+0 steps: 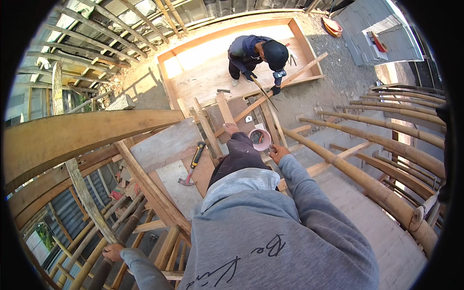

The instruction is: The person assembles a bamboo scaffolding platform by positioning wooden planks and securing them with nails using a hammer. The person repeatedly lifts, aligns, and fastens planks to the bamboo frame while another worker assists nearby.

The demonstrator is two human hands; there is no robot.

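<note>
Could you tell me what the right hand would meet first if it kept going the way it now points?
Probably the pink bowl: the right hand points up-left at it, close by, though depth is unclear.

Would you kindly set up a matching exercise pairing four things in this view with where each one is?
Things:
1. hammer
2. pink bowl
3. left hand
4. right hand

Places:
A. gripping a bamboo pole at the lower left
B. lying on a wooden board, left of the raised knee
C. beside the pink bowl, fingers spread
D. on the planks beyond the knee, holding small dark pieces

Pairs: 1-B, 2-D, 3-A, 4-C
</note>
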